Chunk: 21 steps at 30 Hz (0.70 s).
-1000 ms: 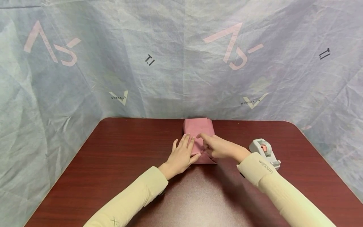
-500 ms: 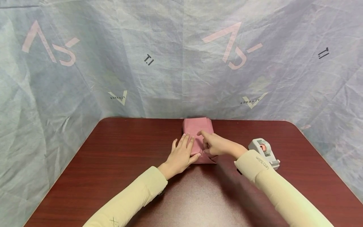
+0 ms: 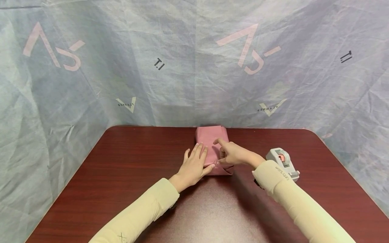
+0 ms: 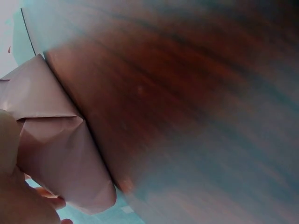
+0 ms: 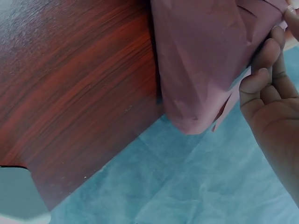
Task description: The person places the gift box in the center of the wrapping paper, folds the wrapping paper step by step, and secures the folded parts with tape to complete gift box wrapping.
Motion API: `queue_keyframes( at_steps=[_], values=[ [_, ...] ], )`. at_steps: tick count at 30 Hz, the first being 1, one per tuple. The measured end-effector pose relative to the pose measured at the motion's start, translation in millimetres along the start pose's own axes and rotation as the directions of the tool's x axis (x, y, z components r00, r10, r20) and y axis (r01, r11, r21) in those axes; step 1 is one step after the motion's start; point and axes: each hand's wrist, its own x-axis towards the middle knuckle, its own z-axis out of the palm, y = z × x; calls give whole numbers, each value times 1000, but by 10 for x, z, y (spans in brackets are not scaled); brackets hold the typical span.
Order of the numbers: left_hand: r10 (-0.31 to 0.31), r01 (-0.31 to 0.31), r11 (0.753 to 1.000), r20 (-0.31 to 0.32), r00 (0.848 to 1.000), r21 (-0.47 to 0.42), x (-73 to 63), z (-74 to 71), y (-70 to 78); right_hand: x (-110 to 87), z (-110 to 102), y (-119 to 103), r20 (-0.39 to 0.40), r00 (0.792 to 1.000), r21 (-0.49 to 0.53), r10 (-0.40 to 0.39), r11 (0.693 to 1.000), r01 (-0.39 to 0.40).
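Observation:
A pink paper-wrapped package (image 3: 209,135) lies at the table's far edge, with folded paper flaps at its near end. My left hand (image 3: 191,168) rests on its left side, fingers spread over the top and thumb at the near edge. From the right, my right hand (image 3: 235,153) touches the same near edge with its thumb, close to the left thumb. Its index finger is bent over the top and the other fingers are curled. In the right wrist view those curled fingers (image 5: 268,53) sit beside the paper; whether they pinch a flap is unclear.
A light grey tape dispenser (image 3: 282,163) with an orange-cored roll stands to the right, near my right sleeve (image 3: 270,177). The dark red wooden table (image 3: 136,158) reaches back to a hanging grey-blue printed cloth (image 3: 179,84).
My right thumb has shifted slightly along the near edge toward the left thumb, and the right index finger has risen a little. The left hand and package stay practically in place.

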Motion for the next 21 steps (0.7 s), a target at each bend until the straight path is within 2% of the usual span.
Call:
queue_keyframes(
  at_steps=[3,5,9,12,16,21],
  values=[
    [-2,2,1000,1,1000,5,0,0,1,-11,4,32,-37,999,-9,-8,1000,8],
    [-2,2,1000,1,1000,8,0,-2,2,-14,14,57,-66,998,-6,24,1000,-24],
    [-1,1,1000,1,1000,3,-1,-2,2,-32,35,89,-116,982,33,148,989,-145],
    [-2,2,1000,10,1000,-10,1,-3,-1,-34,60,112,-136,965,101,226,972,-214],
    [-4,5,999,29,1000,-35,4,-13,-7,-28,89,130,-146,957,196,249,956,-219],
    [-6,9,998,43,999,-65,4,-17,-11,-49,124,148,-152,958,297,244,936,-191]
  ],
)
